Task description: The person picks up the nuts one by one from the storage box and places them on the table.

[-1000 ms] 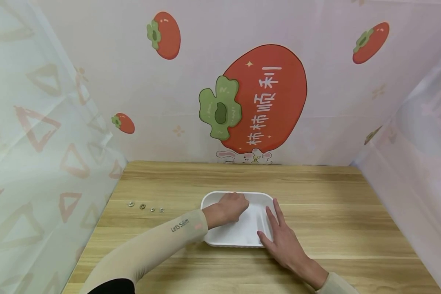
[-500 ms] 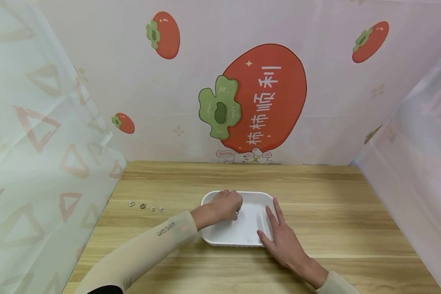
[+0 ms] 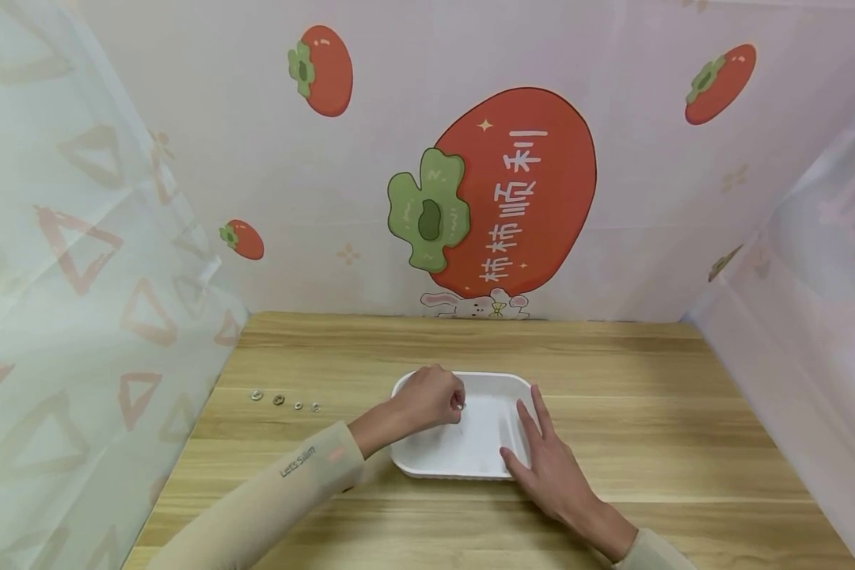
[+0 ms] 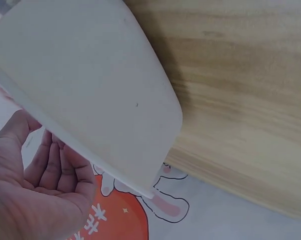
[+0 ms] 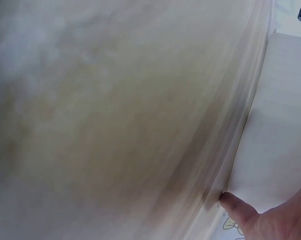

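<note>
A white shallow tray [image 3: 480,455] with rounded corners sits in the middle of the wooden table. Over its left part, my left hand [image 3: 426,397] has its fingers curled, thumb and index finger pinching a tiny shiny metal piece [image 3: 462,406] that shows only at the fingertips. In the left wrist view the tray's rim overlaps the fingertips of this hand [image 4: 50,185]. My right hand [image 3: 559,479] rests with spread, fairly straight fingers on the tray's right side. The right wrist view shows one finger of that hand [image 5: 275,220] against the tray's edge.
Several small metal rings [image 3: 279,400], like nuts or washers, lie in a row on the wooden table [image 3: 613,380] left of the tray. A cloth backdrop [image 3: 641,198] printed with persimmons rises behind the table, with more sheeting at both sides.
My left hand has drawn back to the left over the tray, and the tiny metal piece shows at its fingertips. My right hand has stayed on the tray's right side.
</note>
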`<state>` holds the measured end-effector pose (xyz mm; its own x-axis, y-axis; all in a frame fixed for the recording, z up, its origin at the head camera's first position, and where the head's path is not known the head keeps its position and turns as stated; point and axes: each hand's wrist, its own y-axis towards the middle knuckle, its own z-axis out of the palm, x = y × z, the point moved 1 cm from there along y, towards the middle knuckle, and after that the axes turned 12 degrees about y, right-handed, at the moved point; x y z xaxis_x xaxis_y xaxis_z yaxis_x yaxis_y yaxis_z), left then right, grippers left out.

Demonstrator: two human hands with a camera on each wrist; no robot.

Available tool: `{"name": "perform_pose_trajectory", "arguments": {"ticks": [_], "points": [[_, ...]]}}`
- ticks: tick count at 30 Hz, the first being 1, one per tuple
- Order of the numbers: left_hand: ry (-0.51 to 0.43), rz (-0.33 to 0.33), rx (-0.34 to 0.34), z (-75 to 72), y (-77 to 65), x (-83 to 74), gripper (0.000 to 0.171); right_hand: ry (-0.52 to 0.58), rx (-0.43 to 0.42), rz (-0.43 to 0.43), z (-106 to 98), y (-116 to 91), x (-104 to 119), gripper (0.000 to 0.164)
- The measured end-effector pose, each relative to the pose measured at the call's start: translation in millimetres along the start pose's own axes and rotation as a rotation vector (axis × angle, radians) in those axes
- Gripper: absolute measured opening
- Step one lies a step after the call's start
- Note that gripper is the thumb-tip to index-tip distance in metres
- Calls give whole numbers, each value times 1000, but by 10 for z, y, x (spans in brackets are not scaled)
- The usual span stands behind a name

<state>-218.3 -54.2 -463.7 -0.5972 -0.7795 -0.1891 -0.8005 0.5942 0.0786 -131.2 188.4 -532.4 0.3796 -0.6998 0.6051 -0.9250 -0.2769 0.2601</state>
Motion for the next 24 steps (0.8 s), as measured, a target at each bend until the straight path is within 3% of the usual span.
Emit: {"name": "perform_pose_trajectory", "arguments": {"ticks": [10,24], "points": [[-228,-92,-75,-11,-145,89,9,-3,-1,5,-8,-5,9,79],[-358,-151,-167,-38,-255,158,11,0,1,14,-3,-2,16,79]]}}
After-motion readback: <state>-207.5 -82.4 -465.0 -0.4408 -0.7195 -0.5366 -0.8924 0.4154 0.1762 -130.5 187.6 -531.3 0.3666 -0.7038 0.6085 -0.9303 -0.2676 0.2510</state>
